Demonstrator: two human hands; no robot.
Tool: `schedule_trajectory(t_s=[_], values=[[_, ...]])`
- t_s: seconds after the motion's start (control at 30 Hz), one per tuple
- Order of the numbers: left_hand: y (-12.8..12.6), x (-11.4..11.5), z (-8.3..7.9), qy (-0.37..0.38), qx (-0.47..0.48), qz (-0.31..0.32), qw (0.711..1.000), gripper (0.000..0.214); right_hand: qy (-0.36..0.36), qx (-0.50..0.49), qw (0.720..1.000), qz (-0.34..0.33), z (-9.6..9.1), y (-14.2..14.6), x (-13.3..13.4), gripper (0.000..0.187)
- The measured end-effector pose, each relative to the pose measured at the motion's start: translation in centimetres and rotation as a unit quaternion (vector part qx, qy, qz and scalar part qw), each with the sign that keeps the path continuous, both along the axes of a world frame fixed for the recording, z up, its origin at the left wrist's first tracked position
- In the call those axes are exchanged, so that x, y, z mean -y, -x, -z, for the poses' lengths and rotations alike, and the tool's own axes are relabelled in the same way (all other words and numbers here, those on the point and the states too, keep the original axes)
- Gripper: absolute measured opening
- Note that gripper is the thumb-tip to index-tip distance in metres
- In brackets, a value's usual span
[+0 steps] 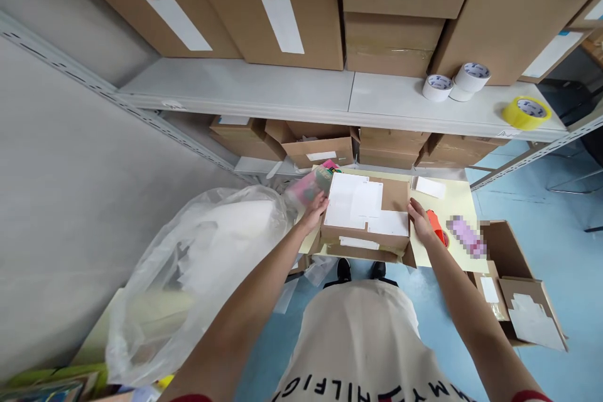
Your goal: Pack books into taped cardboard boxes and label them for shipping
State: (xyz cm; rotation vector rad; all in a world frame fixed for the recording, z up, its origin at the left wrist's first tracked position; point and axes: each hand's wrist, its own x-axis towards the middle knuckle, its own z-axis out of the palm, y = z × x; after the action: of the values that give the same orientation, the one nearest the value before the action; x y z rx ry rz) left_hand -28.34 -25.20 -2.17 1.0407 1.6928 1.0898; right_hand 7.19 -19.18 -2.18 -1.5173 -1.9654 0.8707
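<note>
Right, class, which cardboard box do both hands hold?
The small label-covered box on the yellow table, left hand and right hand at its sides; the rest sit on shelves or floor.

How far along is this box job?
Done: the box sits on the table with white labels on top. In hand: the left hand and right hand grip its two sides. Left, it seems: near flaps splay loose, and the orange tool lies untouched beside it.

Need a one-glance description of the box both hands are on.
In front of the grey shelf stands a pale yellow table. On it, between the left hand and right hand, lies a flat brown box. Unlike the shelved boxes, its top is mostly covered with white labels.
</note>
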Motion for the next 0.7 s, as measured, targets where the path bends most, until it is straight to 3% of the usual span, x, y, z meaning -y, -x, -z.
schedule_trajectory(t_s=[0.1,0.2,0.27,0.33,0.47,0.57,0.7], values=[[0.8,3.6,0.2,0.041,-0.015,0.06,0.997,0.092,0.116,-0.081,0.989,0.052,0.4,-1.7,2.9,0.065],[0.7,7.8,0.7,0.065,-0.074,0.102,0.99,0.096,0.16,-0.032,0.986,0.039,1.1,-2.6,6.7,0.083],[0.3,10.0,1.2,0.05,-0.096,0.09,0.99,0.08,0.15,0.019,0.988,0.021,1.6,-2.7,9.0,0.092],[-0.1,11.1,1.3,0.038,-0.1,0.049,0.993,0.056,0.133,0.056,0.989,0.023,1.6,-2.4,10.4,0.082],[-0.1,10.6,0.1,0.009,-0.102,-0.051,0.993,0.027,0.061,0.123,0.988,0.066,-0.6,-2.0,10.0,0.052],[0.9,8.4,-2.2,-0.03,-0.104,-0.097,0.989,0.031,-0.022,0.154,0.983,0.1,-4.1,-2.2,7.6,0.046],[2.1,4.2,-5.5,-0.072,-0.038,-0.131,0.988,0.043,-0.085,0.15,0.973,0.153,-8.7,-2.3,3.7,0.043]])
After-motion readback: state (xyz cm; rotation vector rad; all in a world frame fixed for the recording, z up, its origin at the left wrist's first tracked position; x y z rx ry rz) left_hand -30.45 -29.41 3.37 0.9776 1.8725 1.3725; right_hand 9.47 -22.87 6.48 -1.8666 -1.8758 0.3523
